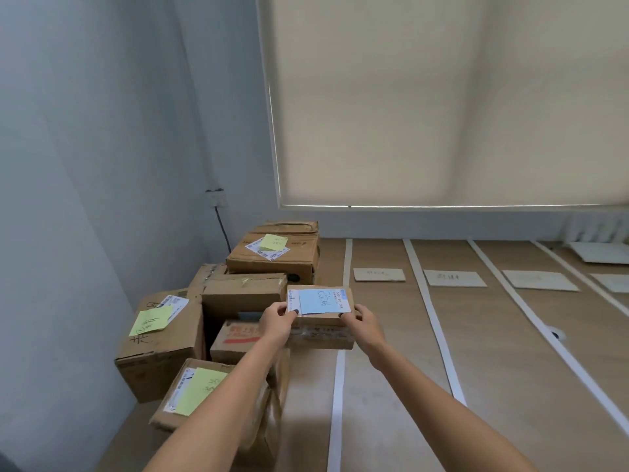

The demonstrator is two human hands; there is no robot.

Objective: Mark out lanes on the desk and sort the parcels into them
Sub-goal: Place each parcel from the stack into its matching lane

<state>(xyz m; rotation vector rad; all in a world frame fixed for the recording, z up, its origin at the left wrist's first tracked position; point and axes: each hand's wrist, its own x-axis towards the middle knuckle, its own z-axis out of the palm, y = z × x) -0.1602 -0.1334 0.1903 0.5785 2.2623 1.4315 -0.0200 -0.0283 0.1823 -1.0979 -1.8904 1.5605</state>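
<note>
A small cardboard parcel (320, 330) with a blue sticky note on its white label is held up above the desk near the left-most tape line. My left hand (277, 321) grips its left end and my right hand (362, 321) grips its right end, thumbs on top. Several other cardboard parcels (160, 342) with yellow-green notes are piled at the desk's left side against the wall. White tape strips (432, 318) run front to back across the wooden desk (493, 352) and divide it into lanes. A paper label card (379, 274) lies at the far end of each lane.
A grey wall stands at the left with a socket and a cable (221, 223). A closed roller blind (442, 97) covers the window behind the desk. A cable hole (556, 334) sits in the desk at the right. A white flat object (600, 252) lies at the far right.
</note>
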